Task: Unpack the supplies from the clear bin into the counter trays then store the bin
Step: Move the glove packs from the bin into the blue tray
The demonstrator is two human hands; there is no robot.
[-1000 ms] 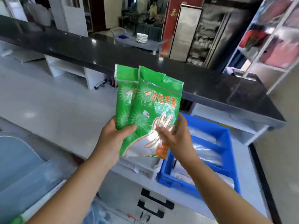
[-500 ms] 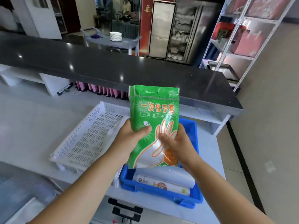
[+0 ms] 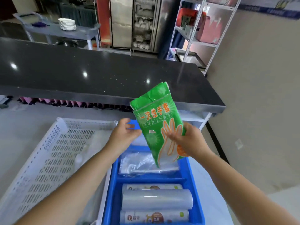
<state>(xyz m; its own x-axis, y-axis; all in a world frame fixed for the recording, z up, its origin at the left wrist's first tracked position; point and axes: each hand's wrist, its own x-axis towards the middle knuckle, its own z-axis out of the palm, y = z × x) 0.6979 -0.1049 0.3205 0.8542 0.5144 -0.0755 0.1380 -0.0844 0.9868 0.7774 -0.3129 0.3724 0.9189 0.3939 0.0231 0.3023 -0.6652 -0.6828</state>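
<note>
My right hand [image 3: 189, 140] grips green packets of disposable gloves [image 3: 155, 120], held upright and tilted over the blue tray [image 3: 194, 181]. My left hand [image 3: 124, 133] hovers just left of the packets, fingers apart, touching nothing. The blue tray holds clear plastic bags [image 3: 146, 163] in its far compartment and rolls of cling film [image 3: 156, 200] in the near one. A white perforated tray [image 3: 53, 153] lies to its left on the pale counter. The clear bin is out of sight.
A raised black countertop [image 3: 97, 73] runs across behind the trays. Under it stands a row of pink folded items [image 3: 61, 102]. Beyond are a grey cart with stacked plates [image 3: 67, 24], a cabinet and metal shelving [image 3: 203, 30]. Floor lies to the right.
My left hand has let go of the green packets, which my right hand now holds alone, tilted. The view has dipped down over the blue tray.
</note>
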